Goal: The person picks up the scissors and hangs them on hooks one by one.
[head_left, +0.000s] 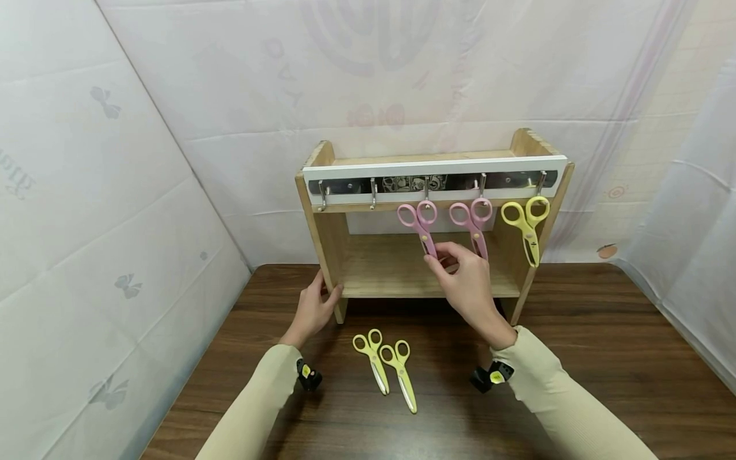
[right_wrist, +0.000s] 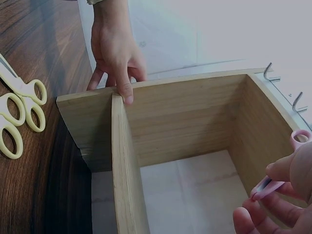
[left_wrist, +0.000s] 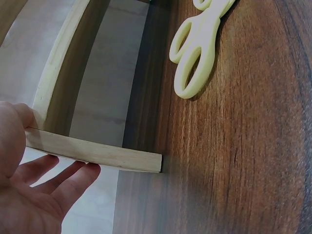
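My left hand (head_left: 314, 309) grips the left side panel of a small wooden shelf (head_left: 322, 243), fingers along its outer face and thumb at the lower board. With the right hand (head_left: 468, 281) I pinch the blade end of a pair of pink scissors (head_left: 424, 233). One of their handle loops is at the middle hook (head_left: 427, 186) of the shelf's white rail. A second pair of pink scissors (head_left: 473, 220) hangs just to the right, its blade tips close behind my right hand. Yellow scissors (head_left: 528, 227) hang from the rightmost hook, blades down.
Two pairs of yellow scissors, a left one (head_left: 374, 364) and a right one (head_left: 401, 374), lie side by side on the dark wood table (head_left: 454, 415) before the shelf. The two left hooks (head_left: 373, 195) hold nothing. Pale patterned sheeting (head_left: 241, 96) hangs behind.
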A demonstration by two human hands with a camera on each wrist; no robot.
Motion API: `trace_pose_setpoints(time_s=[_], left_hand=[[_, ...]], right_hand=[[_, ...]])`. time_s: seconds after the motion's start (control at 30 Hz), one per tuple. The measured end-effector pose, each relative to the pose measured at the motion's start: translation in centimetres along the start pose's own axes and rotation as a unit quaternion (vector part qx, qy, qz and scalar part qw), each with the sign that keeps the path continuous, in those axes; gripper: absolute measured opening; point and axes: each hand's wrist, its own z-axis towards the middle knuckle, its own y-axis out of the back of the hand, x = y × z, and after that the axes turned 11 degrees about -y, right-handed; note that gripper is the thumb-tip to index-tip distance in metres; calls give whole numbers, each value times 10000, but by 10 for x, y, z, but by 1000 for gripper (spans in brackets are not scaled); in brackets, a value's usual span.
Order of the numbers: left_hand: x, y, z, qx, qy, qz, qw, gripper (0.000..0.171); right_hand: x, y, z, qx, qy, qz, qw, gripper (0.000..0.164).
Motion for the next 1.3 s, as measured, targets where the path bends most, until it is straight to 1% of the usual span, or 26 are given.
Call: trace_pose_setpoints(time_s=[0.27,0.53,0.7,0.8,0.87,0.97,1.07,1.13,1.2,1.3], left_hand=[[0,0,1,-12,-34,18,10000,49],[-2,0,2,-19,28,56,10000,48],[-2,0,2,33,60,13,10000,49],[-2,0,2,46,89,-11,9999,50],[-2,0,2,35,97,0,9999,49],[-1,-1,2,24,59,11,10000,49],[0,-1,2,6,62,-11,10000,49],[1,-1,1,-6,65,-16,10000,49],[2,-1,1,-26,56,10,10000,49],[3,-1,0,-45,11,35,10000,49]], right_hand=[[0,1,0,60,7,46,10000,13],[0,2,0,130,17,25,9999,14],[-1,3,1,160,51,-64,9998,15],[-1,5,1,240,36,-145,9996,18],[-1,5,0,359,-12,-202,9992,23],[-3,7,-4,670,-165,-343,9970,36],[-7,7,-10,1013,-373,-571,9925,51],[-10,8,-13,1215,-451,-706,9890,58],[-13,7,-17,1361,-494,-842,9859,64],[-19,7,-24,1528,-482,-1015,9818,65]])
